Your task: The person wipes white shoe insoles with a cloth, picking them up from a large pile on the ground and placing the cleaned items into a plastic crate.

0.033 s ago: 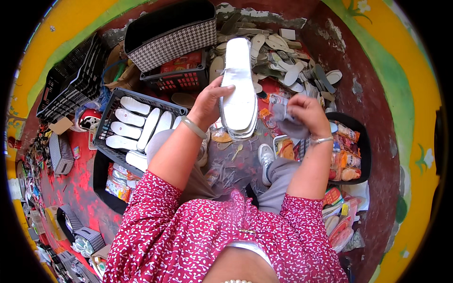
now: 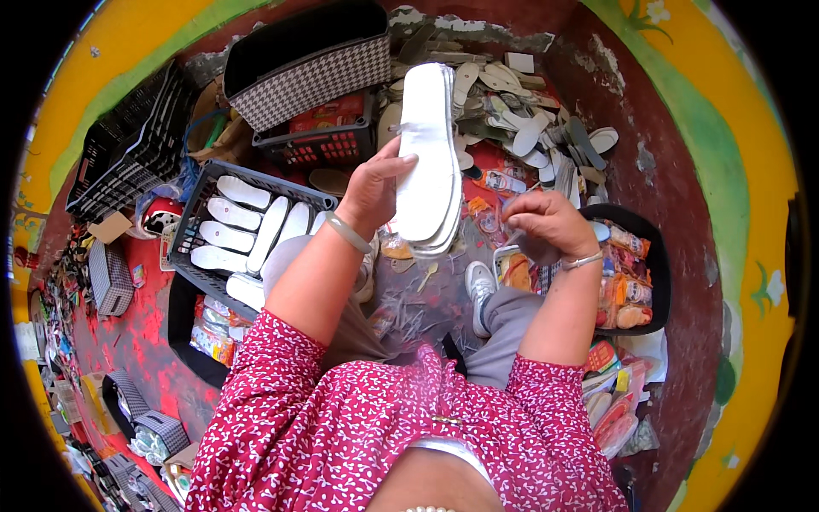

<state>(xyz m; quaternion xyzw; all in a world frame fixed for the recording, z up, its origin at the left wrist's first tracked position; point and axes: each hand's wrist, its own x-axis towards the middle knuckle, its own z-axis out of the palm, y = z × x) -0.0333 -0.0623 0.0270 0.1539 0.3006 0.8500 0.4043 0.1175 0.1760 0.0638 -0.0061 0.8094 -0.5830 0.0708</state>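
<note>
My left hand (image 2: 368, 194) grips a stack of white insoles (image 2: 424, 183), thumb on top and fingers underneath. The insoles stand nearly lengthwise away from me, their edges fanned slightly to the right. To the right of the stack, apart from it, my right hand (image 2: 553, 224) has its fingers curled together. A blurred greyish, see-through piece shows below those fingers; what it is I cannot make out. Left of my left forearm, a dark plastic crate (image 2: 189, 271) holds several white insoles (image 2: 230, 235) laid in rows.
Loose insoles (image 2: 520, 128) lie heaped at the back right. A houndstooth bin (image 2: 311, 81) stands on a red-filled crate (image 2: 320, 141) at the back. On the right, a black container (image 2: 664, 290) holds packaged goods. Black crates (image 2: 128, 141) are stacked at far left. Scraps litter the floor between my shoes.
My right hand has moved slightly down and left, and the grey piece under it shows less. The insole stack has shifted a little, with more of its right edges showing.
</note>
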